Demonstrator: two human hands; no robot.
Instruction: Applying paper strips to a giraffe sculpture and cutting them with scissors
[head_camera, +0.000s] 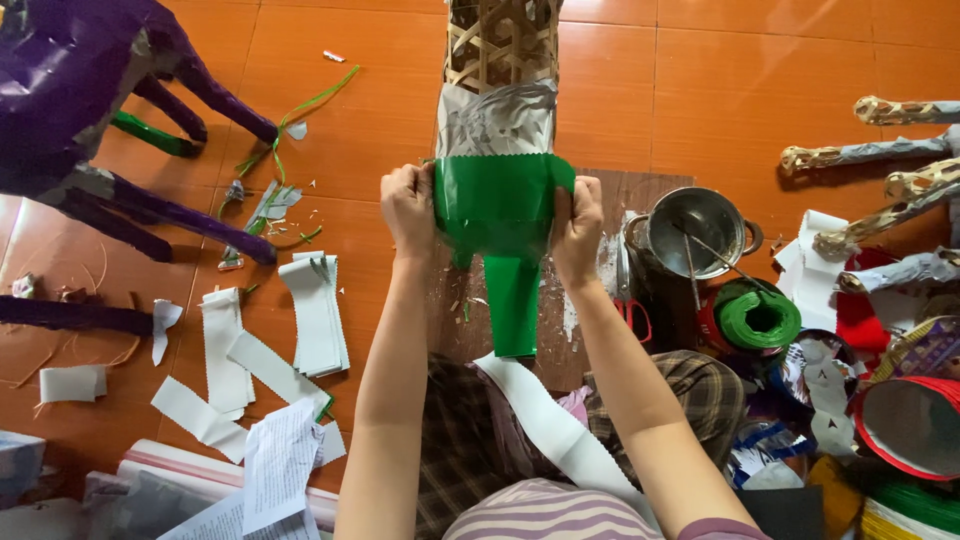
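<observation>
While a woven bamboo frame (500, 40) lies on the orange tiled floor (700, 70), a green paper strip (497, 205) is pressed around it, gripped by the closed left hand (408, 205) and closed right hand (577, 228); a steel pot (700, 232) is seen just beside.

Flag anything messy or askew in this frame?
Paper scraps and cut white strips lie scattered over the orange floor left of the hands. The green foil pressed on the woven frame is wrinkled.
</observation>
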